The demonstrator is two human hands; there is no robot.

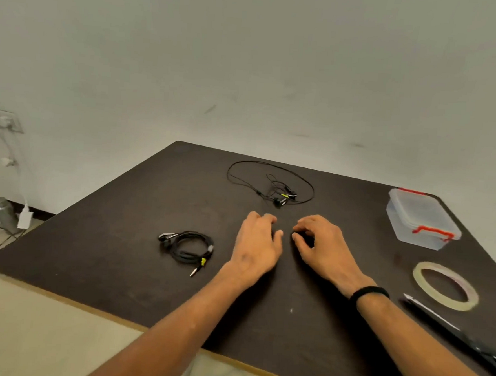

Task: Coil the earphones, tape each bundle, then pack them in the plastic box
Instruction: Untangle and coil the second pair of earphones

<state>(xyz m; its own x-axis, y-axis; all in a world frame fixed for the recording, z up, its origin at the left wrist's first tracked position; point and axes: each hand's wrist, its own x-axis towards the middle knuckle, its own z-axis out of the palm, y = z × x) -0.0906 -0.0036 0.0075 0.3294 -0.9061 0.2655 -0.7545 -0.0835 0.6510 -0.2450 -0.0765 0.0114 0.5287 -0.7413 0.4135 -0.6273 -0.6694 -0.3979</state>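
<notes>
Table [120, 237]: dark brown board, matt, faintly scuffed, with a pale raw edge that looks like wood. Plastic box [420, 220]: translucent, smooth, frosted plastic; clips of glossy red plastic. Tape roll [445, 301]: yellowish, semi-transparent film with a light sheen. Coiled earphones [191, 247]: black rubbery cable, slightly glossy, with a bright metal plug and a yellow tag. Loose earphones [270, 183]: thin black matt cable. Wristband [370, 293]: black, matt. Wall [250, 56]: pale, matt paint, marked.
</notes>
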